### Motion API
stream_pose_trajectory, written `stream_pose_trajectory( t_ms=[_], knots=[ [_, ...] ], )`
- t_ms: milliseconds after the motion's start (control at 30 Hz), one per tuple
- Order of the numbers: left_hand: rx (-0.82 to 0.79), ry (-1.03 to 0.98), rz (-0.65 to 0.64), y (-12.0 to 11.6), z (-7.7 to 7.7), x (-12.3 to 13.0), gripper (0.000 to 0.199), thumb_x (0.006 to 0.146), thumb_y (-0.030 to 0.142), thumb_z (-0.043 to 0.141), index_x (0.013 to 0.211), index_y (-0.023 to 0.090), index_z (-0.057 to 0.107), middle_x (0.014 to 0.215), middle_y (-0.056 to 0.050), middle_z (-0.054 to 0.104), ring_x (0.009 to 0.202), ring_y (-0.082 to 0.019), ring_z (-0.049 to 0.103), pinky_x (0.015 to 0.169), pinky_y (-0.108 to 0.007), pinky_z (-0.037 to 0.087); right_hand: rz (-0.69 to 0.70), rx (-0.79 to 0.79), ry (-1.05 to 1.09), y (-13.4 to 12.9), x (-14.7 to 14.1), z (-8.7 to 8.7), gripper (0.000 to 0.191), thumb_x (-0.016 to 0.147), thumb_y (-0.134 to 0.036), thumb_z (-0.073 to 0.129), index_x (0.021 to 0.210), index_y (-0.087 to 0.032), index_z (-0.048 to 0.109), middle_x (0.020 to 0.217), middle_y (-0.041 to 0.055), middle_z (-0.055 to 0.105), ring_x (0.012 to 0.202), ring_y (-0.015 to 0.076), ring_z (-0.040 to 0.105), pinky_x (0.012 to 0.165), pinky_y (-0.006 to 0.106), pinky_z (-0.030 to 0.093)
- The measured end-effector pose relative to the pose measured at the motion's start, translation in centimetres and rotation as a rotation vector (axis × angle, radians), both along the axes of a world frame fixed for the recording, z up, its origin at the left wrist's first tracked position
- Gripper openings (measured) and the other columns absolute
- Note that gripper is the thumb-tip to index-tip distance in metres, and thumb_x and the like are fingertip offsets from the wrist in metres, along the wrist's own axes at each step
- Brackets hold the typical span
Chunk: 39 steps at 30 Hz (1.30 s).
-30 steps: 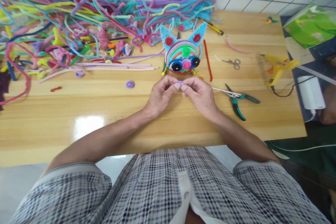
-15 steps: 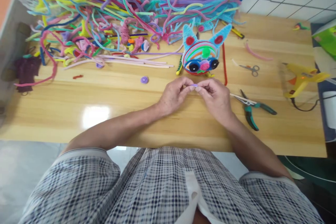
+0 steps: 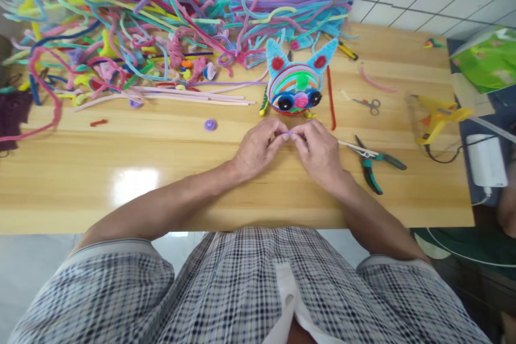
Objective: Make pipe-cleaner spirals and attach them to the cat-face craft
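My left hand (image 3: 256,149) and my right hand (image 3: 318,151) meet at the fingertips over the wooden table (image 3: 177,153). Both pinch a small purple piece (image 3: 287,133), mostly covered by the fingers. Just beyond them stands a colourful animal head (image 3: 296,88) with blue ears, black eyes and a pink nose. To the left of my left hand lies a purple coil (image 3: 210,124). A pale stick (image 3: 350,145) extends right from beside my right hand, across the green-handled pliers (image 3: 367,164).
Many pipe cleaners (image 3: 133,32) are heaped at the back left. On the right are small scissors (image 3: 373,105), a yellow glue gun (image 3: 439,114) with a cable, and a green package (image 3: 486,59). A red pipe cleaner (image 3: 331,99) lies beside the animal head.
The whole view has shifted, so the table things appear further left and more shows at the right edge. Both hands keep their pinch on the purple piece.
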<state>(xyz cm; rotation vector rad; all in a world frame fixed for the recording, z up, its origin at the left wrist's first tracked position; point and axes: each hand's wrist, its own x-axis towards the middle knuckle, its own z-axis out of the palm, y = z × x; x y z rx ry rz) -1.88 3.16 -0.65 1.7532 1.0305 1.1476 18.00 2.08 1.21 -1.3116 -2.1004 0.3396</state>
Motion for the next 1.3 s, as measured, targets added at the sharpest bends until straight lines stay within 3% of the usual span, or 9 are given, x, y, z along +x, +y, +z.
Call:
stream_pose_trajectory(
  t_ms=[400,533,667,767,833,933,1100,1200,1300],
  knots=[
    [-0.269,-0.288,0.025,-0.2,-0.9,0.7,0.041,0.097,0.060,0.077,0.092,0.020,0.069,0.087,-0.002,0.071,0.079,-0.016,0.061,0.077,-0.030,0.051,-0.067,-0.281,0.359,-0.2,-1.0,0.3,0.010,0.102,-0.033,0.068,0.098,-0.025,0.074,0.091,0.0010,0.078,0.076,0.0181,0.067,0.074,0.034,0.053],
    [-0.275,-0.258,-0.005,-0.1,-0.6,0.6,0.041,0.098,0.061,0.075,0.095,0.021,0.069,0.089,-0.002,0.072,0.077,-0.015,0.060,0.075,-0.030,0.050,-0.051,-0.171,0.261,-0.1,-0.6,0.2,0.010,0.102,-0.031,0.067,0.095,-0.026,0.071,0.089,0.0021,0.076,0.077,0.0194,0.066,0.075,0.035,0.052],
    [-0.094,-0.079,-0.002,0.0,0.0,0.2,0.036,0.102,0.058,0.071,0.096,0.022,0.070,0.087,-0.003,0.071,0.074,-0.017,0.056,0.071,-0.033,0.047,-0.012,-0.015,0.068,-0.2,-0.2,0.2,0.015,0.107,-0.029,0.060,0.096,-0.026,0.070,0.095,0.0053,0.076,0.088,0.0226,0.068,0.083,0.038,0.053],
    [-0.001,-0.042,0.007,0.0,0.2,0.1,0.034,0.104,0.054,0.069,0.091,0.023,0.071,0.083,-0.003,0.069,0.074,-0.018,0.056,0.072,-0.034,0.047,-0.002,0.019,0.030,-0.3,-0.2,0.2,0.017,0.110,-0.030,0.059,0.098,-0.027,0.071,0.098,0.0061,0.077,0.092,0.0236,0.070,0.086,0.039,0.054],
    [-0.034,-0.077,0.006,-0.1,0.0,0.1,0.034,0.104,0.054,0.070,0.091,0.022,0.072,0.080,-0.002,0.068,0.070,-0.016,0.054,0.068,-0.032,0.045,-0.012,0.008,0.069,-0.3,-0.3,0.1,0.016,0.109,-0.031,0.061,0.097,-0.027,0.071,0.097,0.0053,0.079,0.092,0.0234,0.071,0.086,0.038,0.055],
    [-0.157,-0.195,0.012,-0.1,-0.3,0.3,0.038,0.099,0.058,0.076,0.089,0.021,0.073,0.081,-0.001,0.070,0.069,-0.015,0.056,0.068,-0.031,0.046,-0.040,-0.059,0.211,-0.3,-0.6,0.0,0.013,0.106,-0.030,0.067,0.095,-0.027,0.073,0.094,0.0029,0.080,0.086,0.0212,0.071,0.085,0.038,0.057],
    [-0.342,-0.383,-0.038,0.0,-0.5,0.6,0.046,0.088,0.065,0.085,0.087,0.021,0.072,0.078,0.001,0.070,0.071,-0.013,0.058,0.071,-0.029,0.050,-0.088,-0.310,0.485,-0.3,-1.2,0.1,0.016,0.102,-0.041,0.072,0.097,-0.026,0.074,0.083,-0.0009,0.076,0.072,0.0170,0.067,0.070,0.033,0.055],
    [-0.376,-0.414,-0.075,0.1,-0.5,0.6,0.046,0.088,0.064,0.086,0.087,0.021,0.071,0.076,0.002,0.068,0.067,-0.012,0.055,0.070,-0.029,0.048,-0.073,-0.385,0.576,-0.2,-1.1,0.3,0.023,0.100,-0.047,0.074,0.094,-0.025,0.073,0.080,-0.0018,0.074,0.067,0.0154,0.065,0.065,0.031,0.053],
    [-0.329,-0.326,-0.049,0.1,-0.3,0.5,0.045,0.091,0.065,0.083,0.092,0.021,0.072,0.083,0.000,0.070,0.065,-0.012,0.052,0.066,-0.029,0.045,-0.052,-0.359,0.519,0.1,-0.7,0.5,0.021,0.101,-0.042,0.074,0.090,-0.024,0.073,0.077,-0.0019,0.072,0.066,0.0156,0.064,0.067,0.032,0.052]
  ],
)
